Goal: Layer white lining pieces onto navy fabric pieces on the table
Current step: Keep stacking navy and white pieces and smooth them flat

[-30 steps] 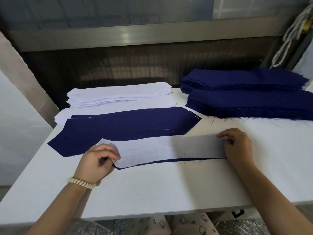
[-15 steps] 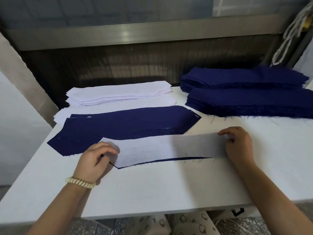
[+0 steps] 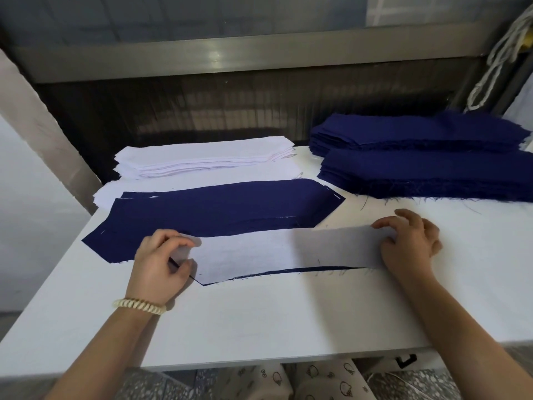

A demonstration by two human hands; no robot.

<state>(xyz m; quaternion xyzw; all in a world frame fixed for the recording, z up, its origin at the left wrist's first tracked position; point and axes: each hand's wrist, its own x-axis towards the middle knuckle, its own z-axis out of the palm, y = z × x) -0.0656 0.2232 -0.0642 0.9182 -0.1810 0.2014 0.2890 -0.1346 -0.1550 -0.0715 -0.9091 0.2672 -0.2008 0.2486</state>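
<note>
A white lining piece (image 3: 274,252) lies flat on a navy piece whose lower edge (image 3: 302,270) shows as a thin strip beneath it. My left hand (image 3: 161,264) pinches the lining's left end between thumb and fingers. My right hand (image 3: 409,243) rests on the lining's right end with its fingers spread on the cloth. Just behind lies a layered navy piece (image 3: 213,215) with white lining edges showing under its far left side.
A stack of white lining pieces (image 3: 202,157) sits at the back left. Two stacks of navy pieces (image 3: 432,168) fill the back right. The white table (image 3: 259,321) ends close to me; a dark wall rises behind it.
The lining piece has slid slightly down and left over the navy piece, so less navy shows along its lower edge. Both hands kept their places at its ends.
</note>
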